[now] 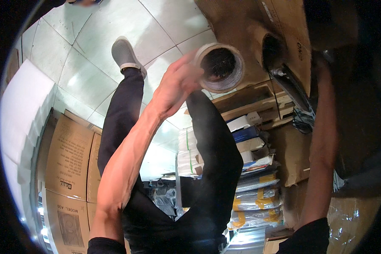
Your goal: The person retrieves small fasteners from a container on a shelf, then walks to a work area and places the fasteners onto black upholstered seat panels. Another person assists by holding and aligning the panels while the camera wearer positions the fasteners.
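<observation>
My left hand (181, 82) is closed on the near-left side of a roll of tape (238, 78). The roll is a pale, thick ring with a hollow middle, held up over the floor in front of my knees. Its opening faces me and looks dark inside. At the right my right arm reaches forward beside a large brown cardboard box (290, 25). My right hand (324, 63) lies in deep shadow near the box's edge, so its fingers and anything in them are hidden. Between the box and the roll a curled cardboard piece (258, 38) stands out.
Boxes (70, 156) are stacked at my left, near a white sheet-like stack (23, 114). Wrapped packages with yellow tape (258, 199) pile up by my right leg, near a wooden pallet (249, 99). White floor tiles (110, 25) lie ahead. Part of another person shows at the top left edge.
</observation>
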`<state>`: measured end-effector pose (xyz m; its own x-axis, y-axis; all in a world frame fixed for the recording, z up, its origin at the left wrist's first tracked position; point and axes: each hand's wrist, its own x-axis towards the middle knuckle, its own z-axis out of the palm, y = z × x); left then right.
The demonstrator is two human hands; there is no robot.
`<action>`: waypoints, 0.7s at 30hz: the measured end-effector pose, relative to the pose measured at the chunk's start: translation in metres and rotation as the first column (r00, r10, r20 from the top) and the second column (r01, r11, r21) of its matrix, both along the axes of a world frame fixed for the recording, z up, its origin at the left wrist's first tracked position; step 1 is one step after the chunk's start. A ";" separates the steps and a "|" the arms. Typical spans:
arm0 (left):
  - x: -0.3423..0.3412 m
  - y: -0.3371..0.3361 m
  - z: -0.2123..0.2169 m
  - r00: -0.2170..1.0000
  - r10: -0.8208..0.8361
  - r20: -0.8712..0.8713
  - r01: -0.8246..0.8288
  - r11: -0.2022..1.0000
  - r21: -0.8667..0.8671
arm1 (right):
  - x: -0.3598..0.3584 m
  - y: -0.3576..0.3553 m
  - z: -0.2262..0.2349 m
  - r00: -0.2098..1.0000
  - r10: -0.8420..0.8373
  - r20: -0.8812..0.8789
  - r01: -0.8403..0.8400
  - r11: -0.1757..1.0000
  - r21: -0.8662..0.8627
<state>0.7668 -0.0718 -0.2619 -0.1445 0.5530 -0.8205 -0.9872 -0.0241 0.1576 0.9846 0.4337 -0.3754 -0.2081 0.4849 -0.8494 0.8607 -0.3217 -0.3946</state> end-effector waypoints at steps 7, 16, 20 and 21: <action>-0.003 -0.001 0.008 0.999 -0.028 -0.021 0.030 0.995 0.097 | -0.011 -0.007 0.006 0.999 -0.031 0.026 0.027 0.992 0.120; 0.002 -0.001 0.008 1.000 0.015 0.000 -0.015 0.995 0.095 | -0.007 -0.006 0.031 0.976 -0.200 -0.085 0.199 0.980 -0.027; 0.004 0.001 0.011 1.000 0.022 0.005 -0.022 0.992 0.128 | 0.005 0.005 0.021 0.884 -0.444 -0.145 0.435 0.896 -0.089; 0.004 0.001 0.012 1.000 0.019 0.004 -0.019 0.992 0.127 | 0.010 0.006 0.014 0.823 -0.544 -0.165 0.537 0.839 -0.087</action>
<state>0.7712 -0.0704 -0.2502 -0.1544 0.6498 -0.7442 -0.9867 -0.0628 0.1498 0.9942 0.4400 -0.3614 -0.0689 0.5345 -0.8424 0.4623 -0.7311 -0.5017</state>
